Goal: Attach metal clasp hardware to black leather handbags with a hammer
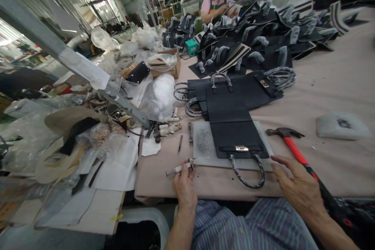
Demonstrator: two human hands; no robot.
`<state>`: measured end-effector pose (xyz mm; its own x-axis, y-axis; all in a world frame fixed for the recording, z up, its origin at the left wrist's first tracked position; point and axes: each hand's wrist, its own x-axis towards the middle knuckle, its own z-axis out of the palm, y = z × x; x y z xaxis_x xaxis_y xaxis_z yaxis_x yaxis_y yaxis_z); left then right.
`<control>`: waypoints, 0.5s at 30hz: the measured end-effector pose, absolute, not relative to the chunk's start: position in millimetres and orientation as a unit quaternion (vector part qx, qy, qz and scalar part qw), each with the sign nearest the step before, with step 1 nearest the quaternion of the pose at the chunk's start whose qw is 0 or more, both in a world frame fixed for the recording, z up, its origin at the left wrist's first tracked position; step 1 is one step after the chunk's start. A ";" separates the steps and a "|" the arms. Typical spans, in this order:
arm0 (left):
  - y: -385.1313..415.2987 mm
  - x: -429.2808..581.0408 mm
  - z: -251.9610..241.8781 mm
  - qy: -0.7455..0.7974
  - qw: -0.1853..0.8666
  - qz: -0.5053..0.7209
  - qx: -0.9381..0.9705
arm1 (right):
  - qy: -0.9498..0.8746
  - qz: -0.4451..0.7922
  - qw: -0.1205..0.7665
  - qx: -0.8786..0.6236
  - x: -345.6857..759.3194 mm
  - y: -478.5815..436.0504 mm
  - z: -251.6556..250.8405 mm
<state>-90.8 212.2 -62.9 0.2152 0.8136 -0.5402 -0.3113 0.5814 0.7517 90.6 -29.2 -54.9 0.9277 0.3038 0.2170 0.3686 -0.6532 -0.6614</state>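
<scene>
My left hand (185, 187) is closed around a small tool (175, 170) with a pale bar and a dark metal crosspiece at one end; its exact kind I cannot make out. My right hand (299, 183) has its fingers stretched out beside the right corner of a whitish slab (202, 140), holding nothing. On that slab lies a black leather bag panel (238, 129) with a gold clasp (241, 149) and a plastic-wrapped handle (249, 183) hanging toward me. A hammer (290, 142) with a red and black handle rests by my right hand.
More black bag pieces (240, 90) are stacked behind, with a large pile (263, 35) farther back. A thin metal tool (180, 144) and a flat tool (190, 134) lie left of the slab. A slanting metal post (123, 105) stands at left; a person (218, 4) works across the table.
</scene>
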 end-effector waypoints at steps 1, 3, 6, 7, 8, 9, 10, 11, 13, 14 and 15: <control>211.3 -91.9 -60.2 0.486 0.750 0.377 0.242 | -0.169 -0.043 0.364 -0.915 93.5 -34.3 -55.4; 210.5 -94.1 -55.3 0.461 0.774 0.366 0.233 | -0.152 -0.050 0.343 -0.926 100.4 -45.4 -58.5; 211.3 -93.5 -53.2 0.436 0.783 0.369 0.246 | -0.160 -0.087 0.292 -0.939 116.5 -66.5 -68.1; 211.8 -92.1 -54.7 0.435 0.774 0.382 0.255 | -0.163 -0.107 0.263 -0.945 123.8 -75.4 -72.4; 212.5 -90.7 -57.3 0.437 0.760 0.398 0.269 | -0.161 -0.127 0.229 -0.951 131.8 -85.3 -77.1; 213.0 -89.6 -60.9 0.441 0.743 0.411 0.292 | -0.152 -0.138 0.193 -0.959 140.4 -96.0 -82.1; 213.4 -89.5 -65.0 0.444 0.722 0.417 0.327 | -0.139 -0.131 0.159 -0.969 149.1 -106.9 -87.1; 213.7 -90.7 -69.4 0.447 0.701 0.415 0.371 | -0.124 -0.108 0.132 -0.978 157.6 -117.7 -91.9; 213.2 -97.6 -77.3 0.449 0.651 0.395 0.467 | -0.097 -0.033 0.107 -0.989 172.2 -136.0 -99.9; 212.4 -102.9 -80.4 0.448 0.626 0.386 0.507 | -0.089 0.006 0.108 -0.990 177.6 -142.5 -102.7; 211.3 -108.8 -82.8 0.449 0.605 0.380 0.536 | -0.085 0.035 0.112 -0.989 181.5 -146.6 -104.6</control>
<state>-108.8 211.3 -82.8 0.3069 0.9419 -0.1368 0.0207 0.1371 0.9903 181.5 -146.6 -104.6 0.9832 0.1754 -0.0510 0.1595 -0.9605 -0.2281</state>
